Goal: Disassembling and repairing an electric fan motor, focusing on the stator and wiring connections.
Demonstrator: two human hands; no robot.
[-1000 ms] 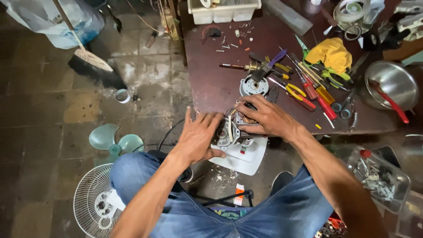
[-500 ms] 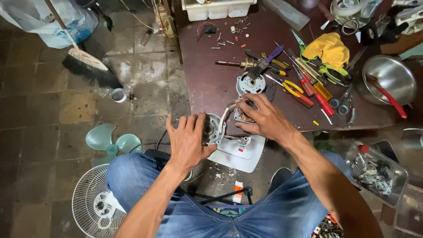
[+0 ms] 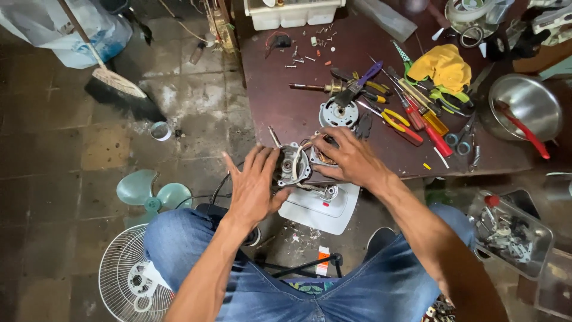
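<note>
1. Dark brown wood fills the upper middle: the low work table (image 3: 286, 113), scattered with tools, and the person sits right at its near edge, blue-jeaned knees spread below.
2. Down at lower left, a white wire fan guard (image 3: 128, 280) lies flat on the tiled floor, and just above it sits a pale green fan blade (image 3: 146, 194).
3. Far right of the table, a shiny steel bowl (image 3: 527, 107) with a red-handled tool leaning in it.
4. A white plastic fan base (image 3: 322, 209) hangs off the table's near edge, directly under the hands.
5. Yellow cloth (image 3: 444, 65) bunched up at the back, above a fan of screwdrivers and yellow-handled pliers (image 3: 396, 122).
6. Here's the left hand (image 3: 253, 188): fingers spread wide and flat, palm pressed against the left side of the fan motor (image 3: 295, 164), steadying it rather than wrapping it.
7. The right hand (image 3: 348, 161) comes in from the other side, fingers curled over the motor's right end where the copper windings show; whether the fingertips pinch anything is hidden.
8. The fan motor itself sits at the table's front edge, between both hands, above the white base, its grey metal casing facing the left palm.
9. Just behind it on the table, apart from the hands, a round grey motor cover (image 3: 338, 113).
10. Smallest of all: loose screws (image 3: 310, 53) sprinkled near the table's far edge.
</note>
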